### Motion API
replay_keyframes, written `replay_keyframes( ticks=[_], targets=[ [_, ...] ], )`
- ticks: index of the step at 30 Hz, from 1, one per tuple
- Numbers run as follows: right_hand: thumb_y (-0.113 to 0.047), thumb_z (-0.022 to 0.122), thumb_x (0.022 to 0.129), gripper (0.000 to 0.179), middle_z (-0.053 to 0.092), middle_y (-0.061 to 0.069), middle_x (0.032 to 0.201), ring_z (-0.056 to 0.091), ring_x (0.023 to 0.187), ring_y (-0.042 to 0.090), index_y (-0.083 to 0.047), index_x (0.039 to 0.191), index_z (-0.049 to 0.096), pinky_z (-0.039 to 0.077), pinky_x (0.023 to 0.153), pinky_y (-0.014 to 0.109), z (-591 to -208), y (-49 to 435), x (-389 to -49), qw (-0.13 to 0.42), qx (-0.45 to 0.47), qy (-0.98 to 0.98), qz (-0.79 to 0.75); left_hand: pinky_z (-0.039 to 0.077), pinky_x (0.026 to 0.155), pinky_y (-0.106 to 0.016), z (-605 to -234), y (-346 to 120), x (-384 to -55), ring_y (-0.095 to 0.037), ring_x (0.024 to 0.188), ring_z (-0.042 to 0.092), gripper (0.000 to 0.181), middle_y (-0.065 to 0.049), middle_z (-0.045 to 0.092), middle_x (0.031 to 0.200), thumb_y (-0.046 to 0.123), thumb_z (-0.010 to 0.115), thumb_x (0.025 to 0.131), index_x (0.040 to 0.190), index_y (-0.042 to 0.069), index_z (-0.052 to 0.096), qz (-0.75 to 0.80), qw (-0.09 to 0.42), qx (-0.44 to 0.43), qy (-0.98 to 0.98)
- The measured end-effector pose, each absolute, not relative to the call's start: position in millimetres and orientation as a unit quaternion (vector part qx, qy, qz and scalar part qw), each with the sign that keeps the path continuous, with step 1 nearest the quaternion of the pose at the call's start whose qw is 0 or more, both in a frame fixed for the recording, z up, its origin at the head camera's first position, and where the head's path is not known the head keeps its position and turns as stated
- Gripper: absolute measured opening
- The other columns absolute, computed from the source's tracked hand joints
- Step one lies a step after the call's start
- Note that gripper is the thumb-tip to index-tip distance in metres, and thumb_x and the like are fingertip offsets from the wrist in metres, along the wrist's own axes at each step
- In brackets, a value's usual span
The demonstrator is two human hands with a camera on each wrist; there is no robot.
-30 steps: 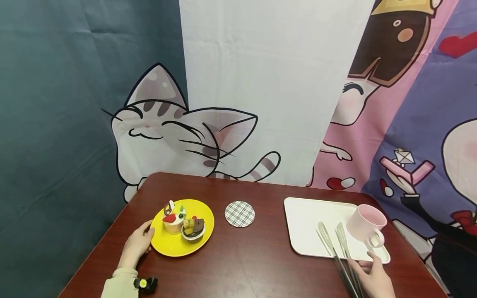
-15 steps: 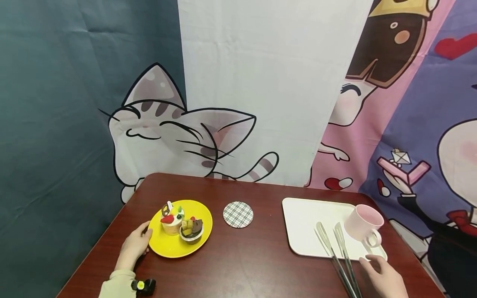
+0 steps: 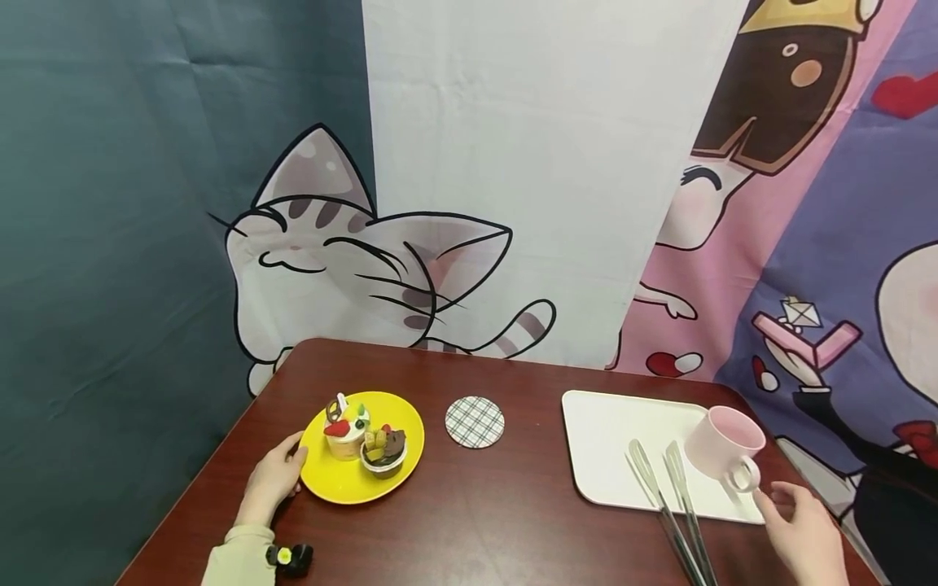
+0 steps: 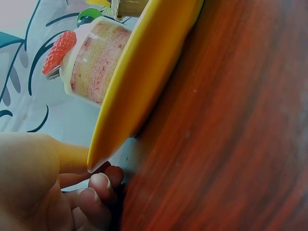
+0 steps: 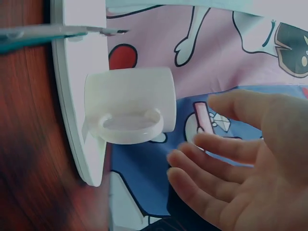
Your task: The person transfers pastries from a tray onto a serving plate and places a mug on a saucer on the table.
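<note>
My left hand [image 3: 274,476] is at the left rim of a yellow plate [image 3: 322,484], thumb and curled fingertips [image 4: 101,184] on either side of the rim. On the plate sit a cake cup [image 3: 344,443] topped with a strawberry and a small chocolate tart [image 3: 384,460]. On the right, my right hand [image 3: 802,525] is beside a pink mug [image 3: 721,443], its thumb and fingers spread near the handle [image 5: 132,134] and holding nothing. The mug stands at the right of a white tray [image 3: 604,456]. Metal tongs [image 3: 681,509] lean across the tray's front edge.
A round checked coaster [image 3: 475,422] lies between the plate and the tray on the brown table [image 3: 469,521]. Behind the table hangs a curtain with cartoon prints [image 3: 550,163]. The tongs' handles reach toward the table's front.
My right hand has left the tongs and moved right to the mug's handle. The tongs, tray, plate and left hand stay about where they were.
</note>
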State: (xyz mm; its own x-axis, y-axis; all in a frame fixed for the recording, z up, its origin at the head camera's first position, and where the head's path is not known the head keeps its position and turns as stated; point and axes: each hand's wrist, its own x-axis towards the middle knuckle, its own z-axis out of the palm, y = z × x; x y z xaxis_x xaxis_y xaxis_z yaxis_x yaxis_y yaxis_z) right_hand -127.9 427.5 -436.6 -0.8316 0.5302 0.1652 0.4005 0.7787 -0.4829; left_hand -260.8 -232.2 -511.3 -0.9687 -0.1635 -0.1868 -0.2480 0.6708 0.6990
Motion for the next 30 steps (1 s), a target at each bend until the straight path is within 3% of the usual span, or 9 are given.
replay_keyframes(
  ticks=[6,21,26,30],
  targets=[
    [-0.028,0.047,0.089,0.053,0.045,0.034,0.112,0.044,0.1,0.042,0.012,0.122,0.037,0.033,0.079,0.048,-439.3,443.5,-135.8,0.16,-0.257,-0.923,0.237,0.041,0.049,-0.025,-512.7,-229.7,-262.4,-0.014,0.047,0.049,0.05,-0.003,0.047,0.06,0.029,0.038,0.094,0.137,0.005,0.031,0.397,0.053,-0.111,0.91],
    [-0.03,0.046,0.089,0.049,0.049,0.033,0.114,0.047,0.103,0.046,0.009,0.118,0.042,0.036,0.076,0.045,-450.2,442.8,-150.1,0.128,-0.246,-0.931,0.237,0.041,0.049,-0.026,-512.7,-230.8,-262.7,-0.014,0.047,0.049,0.049,-0.002,0.046,0.059,0.03,0.038,0.094,0.137,0.007,0.032,0.4,0.049,-0.114,0.908],
    [-0.031,0.046,0.089,0.051,0.049,0.031,0.115,0.051,0.097,0.043,0.008,0.121,0.04,0.037,0.072,0.04,-455.8,449.1,-155.0,0.123,-0.267,-0.923,0.248,0.041,0.049,-0.025,-512.6,-231.4,-262.4,-0.014,0.047,0.049,0.049,-0.002,0.046,0.06,0.03,0.039,0.094,0.137,0.007,0.032,0.401,0.048,-0.115,0.908],
    [-0.04,0.045,0.088,0.059,0.048,0.03,0.118,0.056,0.091,0.036,0.006,0.124,0.039,0.04,0.07,0.037,-482.8,474.7,-166.4,0.112,-0.279,-0.918,0.259,0.041,0.049,-0.026,-512.6,-231.7,-262.4,-0.014,0.047,0.049,0.049,-0.003,0.045,0.06,0.031,0.039,0.094,0.137,0.008,0.032,0.404,0.048,-0.115,0.906]
  ],
)
